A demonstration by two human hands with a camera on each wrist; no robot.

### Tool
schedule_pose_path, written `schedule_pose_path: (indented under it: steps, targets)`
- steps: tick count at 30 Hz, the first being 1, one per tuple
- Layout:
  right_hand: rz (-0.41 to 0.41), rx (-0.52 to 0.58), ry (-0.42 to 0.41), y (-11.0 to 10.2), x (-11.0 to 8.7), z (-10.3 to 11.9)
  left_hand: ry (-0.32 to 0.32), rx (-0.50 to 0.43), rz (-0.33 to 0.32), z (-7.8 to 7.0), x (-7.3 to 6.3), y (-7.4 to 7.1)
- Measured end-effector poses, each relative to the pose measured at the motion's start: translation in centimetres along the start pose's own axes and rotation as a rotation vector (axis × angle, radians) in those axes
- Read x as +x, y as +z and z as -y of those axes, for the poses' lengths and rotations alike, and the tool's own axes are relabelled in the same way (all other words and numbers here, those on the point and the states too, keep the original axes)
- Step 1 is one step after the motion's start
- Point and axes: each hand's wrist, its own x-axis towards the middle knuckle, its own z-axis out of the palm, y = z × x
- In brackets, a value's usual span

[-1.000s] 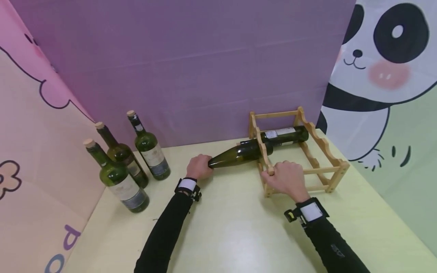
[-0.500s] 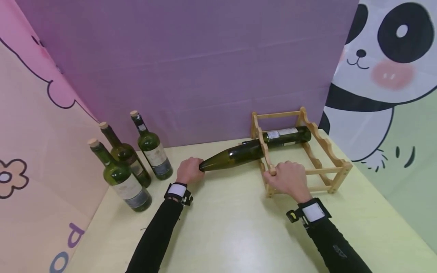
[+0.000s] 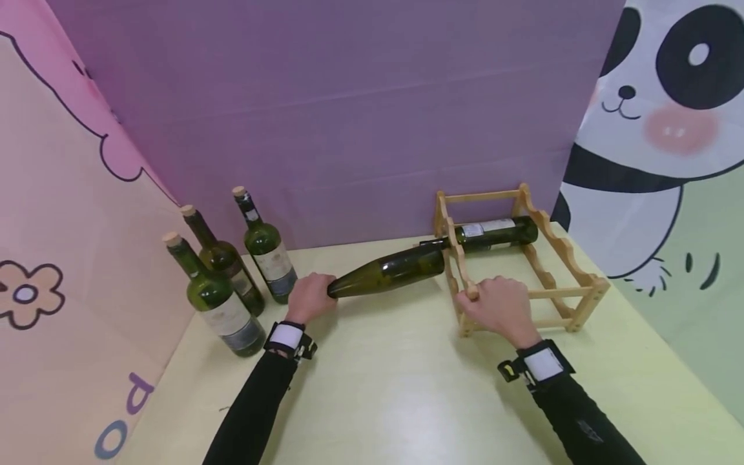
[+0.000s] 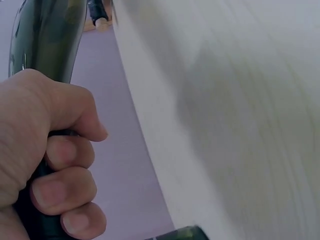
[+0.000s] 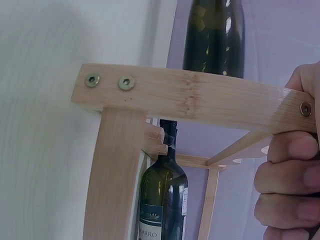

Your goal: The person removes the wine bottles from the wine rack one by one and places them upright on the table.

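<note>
My left hand (image 3: 310, 297) grips a dark green wine bottle (image 3: 389, 270) by its neck; in the left wrist view the fingers (image 4: 65, 192) curl round it. This bottle is held nearly level, its base towards the wooden wine rack (image 3: 566, 248) and just left of the rack's near-left rail. My right hand (image 3: 500, 309) holds the front left corner of the rack, its fingers (image 5: 287, 177) wrapped round the wood in the right wrist view. Another wine bottle (image 3: 494, 234), labelled, lies in the back of the rack with its neck pointing left.
Three corked green bottles stand upright at the table's left: a front one (image 3: 223, 310), one behind it (image 3: 227, 261) and one further right (image 3: 270, 258). A purple backdrop (image 3: 349, 129) rises behind the pale table (image 3: 395, 387). A panda-printed sheet (image 3: 674, 142) hangs at the right.
My left hand has moved left with the bottle, whose base has come out from the rack's left side. The right hand keeps its hold on the rack. The view has shifted slightly.
</note>
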Motion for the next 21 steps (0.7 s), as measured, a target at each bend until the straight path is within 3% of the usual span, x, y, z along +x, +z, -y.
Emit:
schedule_pose_path:
  steps: [10,17,21]
  targets:
    - [-0.09,0.027,-0.04,0.0,-0.4,-0.3,0.011,0.012,-0.038,-0.7,-2.7,-2.6]
    - [-0.16,0.216,-0.05,-0.2,-0.6,-0.4,0.046,0.02,-0.082,-1.6,-4.5,-4.9]
    - [-0.183,0.289,-0.107,-0.5,-0.5,-0.4,0.049,0.019,-0.107,-2.1,-5.3,-6.3]
